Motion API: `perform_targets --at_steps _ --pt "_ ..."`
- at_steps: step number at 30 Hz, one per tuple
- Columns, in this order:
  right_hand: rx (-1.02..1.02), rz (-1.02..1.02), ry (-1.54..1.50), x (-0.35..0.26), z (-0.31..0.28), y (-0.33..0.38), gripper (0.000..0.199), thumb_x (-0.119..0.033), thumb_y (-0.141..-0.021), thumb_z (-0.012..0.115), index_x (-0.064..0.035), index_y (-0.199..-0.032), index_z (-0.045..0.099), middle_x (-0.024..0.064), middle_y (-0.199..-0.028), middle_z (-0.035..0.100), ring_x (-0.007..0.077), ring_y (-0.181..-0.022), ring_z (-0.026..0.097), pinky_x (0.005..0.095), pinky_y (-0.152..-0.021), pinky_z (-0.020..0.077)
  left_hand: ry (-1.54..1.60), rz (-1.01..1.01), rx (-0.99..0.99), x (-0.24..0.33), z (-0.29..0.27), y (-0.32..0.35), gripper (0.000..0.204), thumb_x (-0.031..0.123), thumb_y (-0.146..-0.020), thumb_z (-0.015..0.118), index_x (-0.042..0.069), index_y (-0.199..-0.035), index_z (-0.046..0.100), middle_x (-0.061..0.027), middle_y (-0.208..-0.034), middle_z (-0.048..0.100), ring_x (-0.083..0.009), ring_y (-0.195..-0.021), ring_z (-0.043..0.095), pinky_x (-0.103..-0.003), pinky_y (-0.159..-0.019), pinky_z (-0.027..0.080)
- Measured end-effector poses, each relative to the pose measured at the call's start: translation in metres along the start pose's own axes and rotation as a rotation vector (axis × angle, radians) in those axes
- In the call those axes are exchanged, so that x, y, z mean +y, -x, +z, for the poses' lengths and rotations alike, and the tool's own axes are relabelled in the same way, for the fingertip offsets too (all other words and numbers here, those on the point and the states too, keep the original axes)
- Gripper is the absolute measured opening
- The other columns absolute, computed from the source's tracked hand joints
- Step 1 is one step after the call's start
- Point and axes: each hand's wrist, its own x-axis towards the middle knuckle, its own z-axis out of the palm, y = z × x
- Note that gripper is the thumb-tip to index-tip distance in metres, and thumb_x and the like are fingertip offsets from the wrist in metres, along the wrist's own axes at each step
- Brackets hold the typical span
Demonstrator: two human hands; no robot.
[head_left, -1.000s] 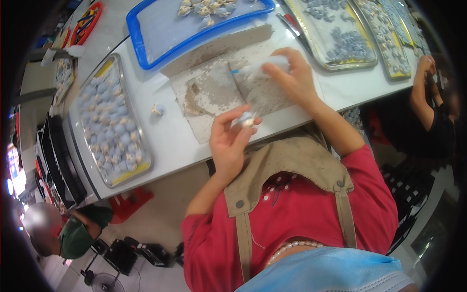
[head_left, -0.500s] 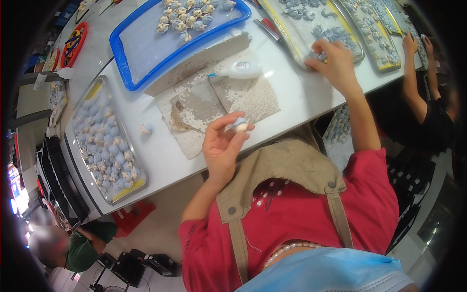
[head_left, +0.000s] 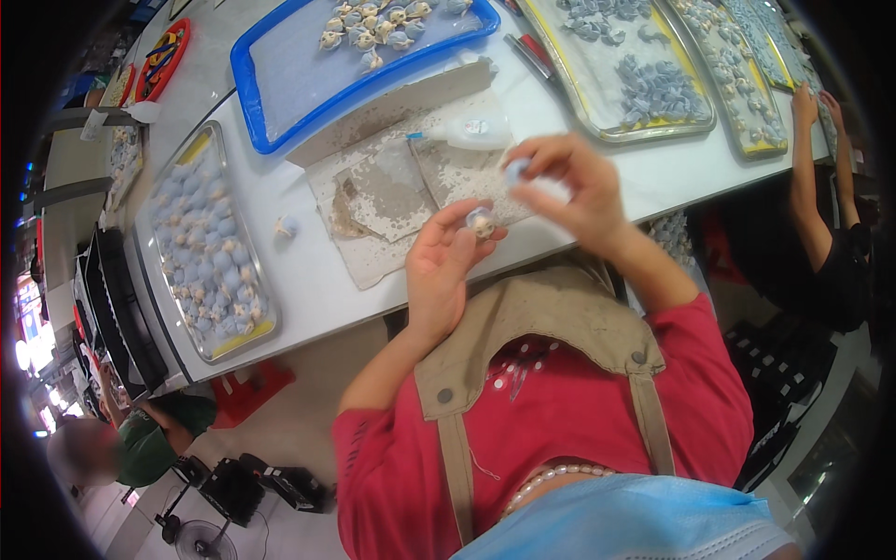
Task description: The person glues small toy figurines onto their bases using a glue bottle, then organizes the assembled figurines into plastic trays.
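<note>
Fingertips of left hand pinching a small pale blue piece; right hand gripping another tiny piece. Both over white table, stained paper sheets, metal trays around.

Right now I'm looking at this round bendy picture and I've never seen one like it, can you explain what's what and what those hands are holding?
There is no machine here. A wide fisheye camera worn on a person's head looks down at their own two bare hands, which is why straight edges bend.

The left hand pinches a small pale round piece. The right hand holds a small bluish piece close above it.

Below them is a white table. On it lie stained sheets of cardboard, a small glue bottle on its side, a blue tray with finished little pieces at its far end, and metal trays full of bluish pieces. One loose piece sits on the table.

At the right edge, another person's arm reaches to a tray.
</note>
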Motion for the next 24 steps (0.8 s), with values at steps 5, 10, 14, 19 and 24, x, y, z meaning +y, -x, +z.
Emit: perform_targets --at_steps 5,10,14,19,24 --pt "-0.151 -0.241 0.275 -0.002 0.029 0.006 0.030 -0.003 -0.060 0.076 -0.0073 -0.082 0.056 0.0047 -0.087 0.062 0.0226 -0.088 0.057 0.0308 -0.072 0.0459 0.079 0.069 -0.043 -0.004 -0.006 0.001 0.041 0.021 -0.090 0.056 -0.002 -0.122 0.044 -0.0117 -0.116 0.054 -0.0180 -0.096 0.059 -0.028 -0.085 0.048" --pt "-0.161 -0.319 0.449 -0.007 0.037 0.009 0.033 -0.006 -0.058 0.077 -0.0113 -0.084 0.058 -0.0001 -0.084 0.061 0.0225 -0.086 0.053 0.0331 -0.080 0.0384 -0.009 0.076 -0.021 -0.004 -0.014 0.004 0.034 0.005 -0.089 0.053 -0.003 -0.121 0.044 -0.0123 -0.117 0.053 -0.0168 -0.101 0.055 -0.031 -0.088 0.046" --pt "-0.135 -0.282 0.513 -0.014 0.035 0.013 0.029 -0.010 -0.061 0.076 -0.0139 -0.086 0.063 -0.0022 -0.081 0.061 0.0197 -0.084 0.054 0.0321 -0.079 0.0333 0.000 0.140 -0.002 0.000 -0.014 0.007 0.035 0.001 -0.088 0.054 -0.004 -0.121 0.045 -0.0111 -0.118 0.053 -0.0153 -0.101 0.055 -0.029 -0.088 0.045" --pt "-0.080 -0.308 0.710 -0.019 0.041 0.019 0.020 -0.012 -0.064 0.075 -0.0153 -0.080 0.065 -0.0052 -0.072 0.060 0.0150 -0.078 0.054 0.0316 -0.069 0.0280 -0.125 0.158 0.002 0.000 -0.016 0.008 0.032 -0.003 -0.087 0.053 -0.005 -0.118 0.049 -0.0090 -0.114 0.056 -0.0107 -0.095 0.054 -0.024 -0.086 0.045" --pt "-0.091 -0.298 0.680 -0.025 0.042 0.018 0.016 -0.010 -0.065 0.073 -0.0156 -0.079 0.065 -0.0050 -0.067 0.057 0.0136 -0.073 0.053 0.0324 -0.065 0.0252 -0.160 0.184 0.004 0.001 -0.015 0.009 0.030 0.004 -0.086 0.057 -0.005 -0.115 0.051 -0.0106 -0.112 0.057 -0.0098 -0.091 0.055 -0.024 -0.082 0.046"
